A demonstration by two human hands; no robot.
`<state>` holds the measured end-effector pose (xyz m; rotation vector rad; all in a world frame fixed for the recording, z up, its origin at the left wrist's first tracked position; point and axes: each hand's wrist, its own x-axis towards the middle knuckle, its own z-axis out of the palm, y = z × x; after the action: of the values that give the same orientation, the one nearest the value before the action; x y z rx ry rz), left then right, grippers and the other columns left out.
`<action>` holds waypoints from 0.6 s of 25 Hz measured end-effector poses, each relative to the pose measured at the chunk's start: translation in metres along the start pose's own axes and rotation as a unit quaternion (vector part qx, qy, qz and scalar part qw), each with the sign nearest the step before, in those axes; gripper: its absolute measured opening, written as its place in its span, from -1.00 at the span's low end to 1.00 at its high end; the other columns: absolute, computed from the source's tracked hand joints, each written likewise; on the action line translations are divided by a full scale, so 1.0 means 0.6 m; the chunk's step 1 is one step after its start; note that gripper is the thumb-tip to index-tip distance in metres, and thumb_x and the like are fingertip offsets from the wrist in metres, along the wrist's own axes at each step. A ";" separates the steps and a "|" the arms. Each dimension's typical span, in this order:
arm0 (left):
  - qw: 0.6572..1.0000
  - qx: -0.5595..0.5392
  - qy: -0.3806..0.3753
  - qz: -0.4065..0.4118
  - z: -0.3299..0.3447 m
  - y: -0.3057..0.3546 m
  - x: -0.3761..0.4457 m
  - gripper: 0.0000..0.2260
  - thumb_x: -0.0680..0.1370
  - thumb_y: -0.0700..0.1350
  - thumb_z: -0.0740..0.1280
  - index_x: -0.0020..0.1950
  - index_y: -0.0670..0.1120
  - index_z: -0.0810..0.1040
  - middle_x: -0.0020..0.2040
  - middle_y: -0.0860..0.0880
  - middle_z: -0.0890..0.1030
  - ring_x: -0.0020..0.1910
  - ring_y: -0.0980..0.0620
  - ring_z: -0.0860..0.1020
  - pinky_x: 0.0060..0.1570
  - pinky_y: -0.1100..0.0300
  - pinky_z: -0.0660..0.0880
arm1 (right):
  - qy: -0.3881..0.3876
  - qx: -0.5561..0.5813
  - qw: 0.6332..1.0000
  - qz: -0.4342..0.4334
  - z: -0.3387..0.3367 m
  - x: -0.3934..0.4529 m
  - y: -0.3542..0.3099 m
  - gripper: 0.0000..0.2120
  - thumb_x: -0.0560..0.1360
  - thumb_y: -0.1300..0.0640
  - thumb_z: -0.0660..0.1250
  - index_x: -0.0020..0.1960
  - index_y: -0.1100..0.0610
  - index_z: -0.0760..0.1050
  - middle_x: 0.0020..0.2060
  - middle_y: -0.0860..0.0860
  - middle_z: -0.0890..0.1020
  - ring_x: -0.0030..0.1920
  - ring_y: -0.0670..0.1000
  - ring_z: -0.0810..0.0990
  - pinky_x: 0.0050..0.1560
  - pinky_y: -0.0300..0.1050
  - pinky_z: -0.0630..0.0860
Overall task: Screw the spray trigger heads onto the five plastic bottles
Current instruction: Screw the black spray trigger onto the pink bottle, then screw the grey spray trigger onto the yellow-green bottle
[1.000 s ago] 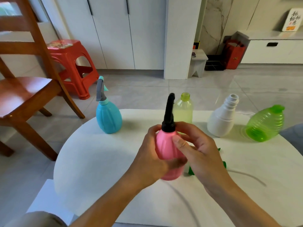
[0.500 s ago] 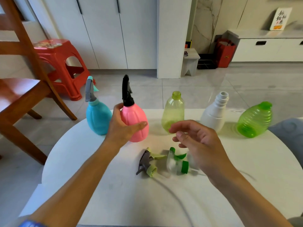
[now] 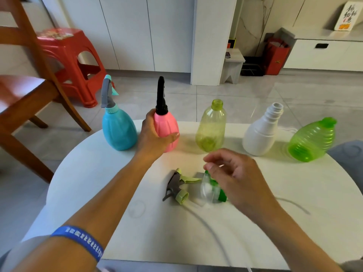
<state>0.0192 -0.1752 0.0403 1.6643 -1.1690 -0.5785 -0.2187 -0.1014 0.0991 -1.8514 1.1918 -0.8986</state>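
Note:
My left hand (image 3: 152, 137) grips the pink bottle (image 3: 167, 127), which carries a black trigger head and stands on the white round table (image 3: 110, 185) beside the blue bottle (image 3: 118, 132) with its grey trigger head. To the right stand a yellow-green bottle (image 3: 212, 128) and a white bottle (image 3: 262, 132), both with bare necks, and a green ribbed bottle (image 3: 312, 141) leaning over. My right hand (image 3: 239, 179) hovers, fingers apart, over loose trigger heads: a grey and yellow-green one (image 3: 176, 186) and a clear and green one (image 3: 211, 190).
A white dip tube (image 3: 212, 228) trails from the loose heads toward the table's near edge. A wooden chair (image 3: 25, 91) and a red plastic stool (image 3: 66, 61) stand on the floor to the left. White cupboards line the back.
My left hand carried the pink bottle from the table's middle to the back row beside the blue bottle. My right hand let go of its head and dropped toward the loose trigger heads.

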 end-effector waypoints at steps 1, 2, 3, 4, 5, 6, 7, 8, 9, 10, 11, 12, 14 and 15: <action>1.000 -0.002 -0.001 -0.007 -0.001 0.003 -0.002 -0.16 0.30 -0.09 0.62 0.46 0.06 0.23 0.32 0.03 0.42 0.26 -0.01 0.43 0.15 0.05 0.48 | -0.014 -0.102 0.994 -0.029 0.021 -0.009 0.004 -0.91 0.53 0.10 0.35 -0.03 -0.04 0.61 -0.14 -0.16 0.71 -0.17 -0.12 0.63 -0.14 -0.19 0.52; 1.000 -0.005 -0.002 -0.020 -0.003 0.007 -0.006 -0.11 0.30 -0.11 0.62 0.50 0.03 0.20 0.37 0.00 0.40 0.30 -0.04 0.42 0.19 0.02 0.48 | -0.029 -0.195 0.978 -0.064 0.044 -0.018 0.008 -0.87 0.53 0.06 0.31 0.05 -0.06 0.59 -0.04 -0.17 0.68 -0.08 -0.08 0.61 -0.07 -0.12 0.51; 0.999 -0.008 0.001 -0.039 -0.006 0.013 -0.014 -0.07 0.30 -0.12 0.62 0.53 0.02 0.16 0.41 -0.03 0.38 0.34 -0.06 0.40 0.21 0.00 0.47 | -0.040 -0.255 0.961 -0.097 0.066 -0.026 0.012 -0.81 0.54 0.04 0.26 0.13 -0.04 0.56 0.04 -0.13 0.64 0.01 -0.01 0.58 0.00 -0.06 0.50; 0.998 -0.014 0.011 -0.065 -0.010 0.019 -0.025 -0.05 0.31 -0.14 0.61 0.56 0.01 0.13 0.44 -0.04 0.36 0.36 -0.06 0.39 0.20 0.03 0.47 | -0.051 -0.288 0.949 -0.118 0.085 -0.034 0.015 -0.77 0.54 0.02 0.25 0.18 -0.01 0.53 0.08 -0.08 0.61 0.06 0.05 0.56 0.04 -0.01 0.49; 0.995 -0.034 0.023 -0.090 -0.013 0.026 -0.039 -0.07 0.32 -0.15 0.59 0.56 -0.01 0.13 0.43 -0.03 0.37 0.35 -0.03 0.40 0.12 0.12 0.48 | -0.065 -0.316 0.937 -0.133 0.101 -0.039 0.017 -0.76 0.53 0.01 0.27 0.17 0.01 0.52 0.07 -0.04 0.60 0.06 0.10 0.55 0.03 0.03 0.50; 0.991 -0.067 0.032 -0.108 -0.015 0.033 -0.055 -0.12 0.35 -0.18 0.56 0.54 -0.03 0.16 0.36 0.00 0.42 0.31 0.08 0.45 0.01 0.26 0.48 | -0.078 -0.345 0.924 -0.148 0.114 -0.043 0.018 -0.77 0.49 0.01 0.32 0.13 0.03 0.53 0.02 -0.01 0.61 0.01 0.13 0.57 -0.02 0.06 0.52; 0.989 -0.095 0.040 -0.107 -0.017 0.041 -0.072 -0.19 0.37 -0.20 0.54 0.52 -0.04 0.21 0.25 0.09 0.47 0.19 0.29 0.49 -0.13 0.42 0.46 | -0.085 -0.372 0.910 -0.163 0.124 -0.046 0.020 -0.79 0.45 0.02 0.39 0.06 0.05 0.56 -0.06 0.02 0.63 -0.08 0.15 0.58 -0.10 0.08 0.52; 0.989 -0.102 0.051 -0.089 -0.020 0.051 -0.086 -0.25 0.38 -0.21 0.52 0.50 -0.03 0.25 0.13 0.22 0.47 0.04 0.47 0.48 -0.26 0.54 0.43 | -0.087 -0.394 0.898 -0.175 0.131 -0.046 0.022 -0.79 0.39 0.03 0.46 -0.02 0.06 0.57 -0.14 0.04 0.64 -0.17 0.16 0.59 -0.17 0.08 0.51; 0.992 -0.090 0.061 -0.060 -0.024 0.062 -0.095 -0.30 0.40 -0.21 0.51 0.48 0.00 0.28 0.06 0.31 0.43 -0.04 0.54 0.46 -0.33 0.62 0.39 | -0.084 -0.408 0.890 -0.183 0.136 -0.046 0.025 -0.78 0.34 0.03 0.51 -0.07 0.07 0.57 -0.20 0.04 0.63 -0.23 0.15 0.58 -0.21 0.07 0.50; 0.994 -0.077 0.070 -0.027 -0.029 0.073 -0.101 -0.35 0.42 -0.20 0.49 0.45 0.04 0.32 0.06 0.33 0.42 -0.03 0.49 0.46 -0.31 0.66 0.36 | -0.085 -0.411 0.889 -0.183 0.139 -0.045 0.030 -0.76 0.31 0.04 0.54 -0.10 0.07 0.57 -0.24 0.04 0.63 -0.26 0.15 0.57 -0.23 0.07 0.50; 0.995 -0.066 0.077 0.005 -0.031 0.085 -0.103 -0.43 0.44 -0.20 0.47 0.40 0.06 0.37 0.09 0.30 0.45 0.04 0.38 0.49 -0.24 0.66 0.38 | -0.087 -0.412 0.888 -0.182 0.141 -0.044 0.034 -0.75 0.29 0.05 0.55 -0.11 0.08 0.56 -0.28 0.04 0.62 -0.29 0.14 0.56 -0.24 0.06 0.50; 0.995 -0.061 0.079 0.026 -0.032 0.095 -0.106 -0.50 0.46 -0.22 0.45 0.34 0.07 0.41 0.14 0.23 0.49 0.09 0.27 0.50 -0.14 0.63 0.41 | -0.089 -0.415 0.887 -0.182 0.143 -0.043 0.035 -0.75 0.29 0.08 0.55 -0.12 0.08 0.55 -0.32 0.03 0.61 -0.31 0.13 0.54 -0.25 0.04 0.49; 0.995 -0.069 0.066 0.042 -0.026 0.109 -0.115 -0.58 0.48 -0.26 0.42 0.26 0.06 0.46 0.15 0.13 0.54 0.12 0.19 0.52 0.10 0.43 0.48 | -0.083 -0.421 0.885 -0.180 0.147 -0.044 0.034 -0.75 0.27 0.13 0.56 -0.13 0.10 0.55 -0.41 0.02 0.60 -0.37 0.11 0.53 -0.31 -0.01 0.46; 0.995 -0.073 0.056 0.045 -0.022 0.114 -0.120 -0.61 0.49 -0.27 0.41 0.24 0.05 0.48 0.12 0.13 0.57 0.10 0.22 0.54 0.16 0.33 0.49 | -0.075 -0.406 0.895 -0.172 0.146 -0.045 0.031 -0.75 0.25 0.16 0.56 -0.15 0.11 0.54 -0.44 0.02 0.59 -0.39 0.11 0.53 -0.33 -0.04 0.43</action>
<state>-0.0298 -0.1088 0.0970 1.4928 -1.0887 -0.4940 -0.1605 -0.0629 0.0371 -2.8130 1.2631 -0.4190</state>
